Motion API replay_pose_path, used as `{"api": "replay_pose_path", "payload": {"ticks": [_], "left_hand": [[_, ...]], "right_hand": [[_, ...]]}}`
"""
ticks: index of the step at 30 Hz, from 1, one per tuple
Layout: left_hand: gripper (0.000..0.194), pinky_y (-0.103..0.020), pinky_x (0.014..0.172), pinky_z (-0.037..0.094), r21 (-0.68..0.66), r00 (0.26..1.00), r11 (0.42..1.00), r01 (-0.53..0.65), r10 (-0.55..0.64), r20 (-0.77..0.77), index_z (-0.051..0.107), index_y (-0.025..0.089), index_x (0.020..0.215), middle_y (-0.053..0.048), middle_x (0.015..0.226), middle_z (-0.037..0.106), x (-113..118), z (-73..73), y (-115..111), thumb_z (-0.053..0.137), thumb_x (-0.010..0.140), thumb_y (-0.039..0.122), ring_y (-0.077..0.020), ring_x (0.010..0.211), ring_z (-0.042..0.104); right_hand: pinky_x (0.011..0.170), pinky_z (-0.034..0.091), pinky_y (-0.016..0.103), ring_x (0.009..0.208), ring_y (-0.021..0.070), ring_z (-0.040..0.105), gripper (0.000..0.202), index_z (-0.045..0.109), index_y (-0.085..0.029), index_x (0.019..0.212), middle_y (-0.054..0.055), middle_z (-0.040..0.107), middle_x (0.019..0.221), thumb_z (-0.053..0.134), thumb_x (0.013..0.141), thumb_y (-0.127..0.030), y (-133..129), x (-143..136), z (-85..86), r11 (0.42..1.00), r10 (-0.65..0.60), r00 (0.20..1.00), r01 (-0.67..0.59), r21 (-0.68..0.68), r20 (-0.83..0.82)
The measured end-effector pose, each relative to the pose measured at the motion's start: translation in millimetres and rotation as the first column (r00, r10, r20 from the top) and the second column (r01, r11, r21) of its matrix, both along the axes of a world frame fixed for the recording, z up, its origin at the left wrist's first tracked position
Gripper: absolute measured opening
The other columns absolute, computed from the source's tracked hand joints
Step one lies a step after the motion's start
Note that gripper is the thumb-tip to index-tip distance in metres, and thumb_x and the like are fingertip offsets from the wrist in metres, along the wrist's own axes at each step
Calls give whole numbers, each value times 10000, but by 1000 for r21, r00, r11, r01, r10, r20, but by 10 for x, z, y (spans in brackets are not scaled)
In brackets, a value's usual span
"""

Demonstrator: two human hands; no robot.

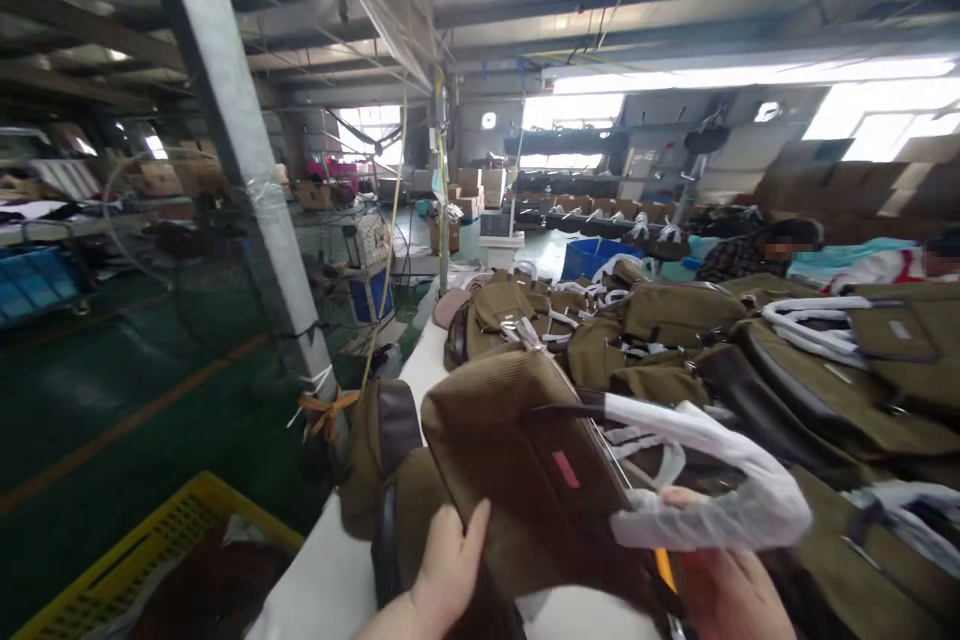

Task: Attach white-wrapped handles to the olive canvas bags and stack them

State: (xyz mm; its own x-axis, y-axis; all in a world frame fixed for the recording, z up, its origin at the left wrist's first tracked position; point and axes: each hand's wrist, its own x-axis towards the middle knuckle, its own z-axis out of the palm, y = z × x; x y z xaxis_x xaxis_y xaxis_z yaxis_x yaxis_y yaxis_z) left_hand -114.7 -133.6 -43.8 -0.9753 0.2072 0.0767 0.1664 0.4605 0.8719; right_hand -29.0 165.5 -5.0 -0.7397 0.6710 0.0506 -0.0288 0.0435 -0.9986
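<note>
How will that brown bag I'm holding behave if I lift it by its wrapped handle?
The brown bag would probably sag, since its fabric bends over the pile. The wrapped handle looks padded in thin plastic, so it may feel slippery. Both the left hand and right hand support it, hinting at bulk.

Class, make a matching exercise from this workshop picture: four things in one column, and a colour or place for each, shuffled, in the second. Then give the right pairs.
Things
1. bag held in the left hand and right hand
2. crate
3. handle wrapping on the held bag
4. pillar

Descriptions
A. yellow, at the lower left on the floor
B. white, thin plastic
C. olive-brown with a small red tag
D. grey, standing slanted at the upper left

Pairs: 1-C, 2-A, 3-B, 4-D
</note>
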Motion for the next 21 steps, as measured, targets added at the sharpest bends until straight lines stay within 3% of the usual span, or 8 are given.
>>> {"api": "replay_pose_path", "payload": {"ticks": [3, 5, 10, 13, 14, 16, 19, 21], "left_hand": [[268, -358, 698, 531, -326, 842, 781, 534, -454, 292, 721, 270, 720, -53, 730, 725, 325, -210, -259, 631, 771, 517, -251, 721, 668], [216, -336, 619, 487, -371, 752, 657, 656, -534, 385, 665, 269, 597, -13, 585, 650, 443, -179, -430, 671, 728, 442, -216, 603, 618], [153, -394, 807, 502, -433, 982, 895, 111, -165, -88, 627, 200, 814, -83, 880, 674, 430, 343, -601, 542, 825, 327, -248, 864, 627], [589, -456, 1074, 428, -273, 930, 934, 231, -294, -219, 550, 171, 1243, -155, 1298, 594, 343, 779, -631, 714, 721, 388, -305, 1218, 546], [766, -455, 1118, 398, -231, 881, 893, 386, -431, -195, 501, 183, 1332, -154, 1381, 553, 316, 933, -645, 780, 659, 420, -316, 1270, 522], [958, -409, 1108, 422, -148, 668, 672, 725, -739, -88, 488, 217, 1375, -119, 1405, 563, 267, 1231, -669, 877, 535, 463, -317, 1250, 554], [688, -281, 887, 520, 8, 308, 309, 951, -950, 39, 634, 214, 1149, -44, 1107, 702, 209, 1503, -633, 861, 588, 541, -226, 974, 658], [422, -231, 710, 494, 65, 233, 242, 968, -964, 126, 652, 193, 898, -4, 823, 675, 186, 1445, -524, 715, 768, 590, -146, 747, 614]], "right_hand": [[795, 591, 328, 1070, 328, 652, 700, 703, -187, 1074, 137, 721, 1149, 709, 629, -727, -91, 139, -39, 990, 50, 990, -67, 126, 131], [847, 570, 332, 1070, 314, 643, 618, 724, -204, 1033, 112, 722, 1121, 675, 679, -709, -278, 162, -24, 928, 190, 963, -240, 286, 192], [781, 546, 282, 871, 220, 654, 354, 708, -226, 931, 49, 695, 889, 565, 871, -544, -754, 247, 231, 691, 564, 792, -607, 392, 233], [809, 544, 306, 978, 257, 648, 298, 707, -233, 974, 63, 702, 958, 602, 870, -491, -746, 399, 377, 667, 661, 733, -672, 320, 162], [830, 549, 332, 1025, 281, 645, 303, 707, -235, 1006, 75, 708, 1007, 629, 853, -485, -708, 460, 396, 696, 665, 736, -672, 253, 126], [867, 561, 408, 1066, 322, 652, 380, 689, -250, 1095, 97, 717, 1110, 684, 801, -492, -627, 569, 387, 792, 608, 794, -608, 42, 31], [799, 579, 472, 945, 326, 691, 483, 666, -265, 1126, 122, 735, 1092, 702, 746, -560, -570, 609, 312, 855, 457, 885, -464, -233, -86], [713, 562, 411, 812, 269, 677, 396, 678, -247, 1011, 98, 734, 926, 689, 765, -557, -572, 519, 248, 848, 463, 883, -465, -253, -73]]}}
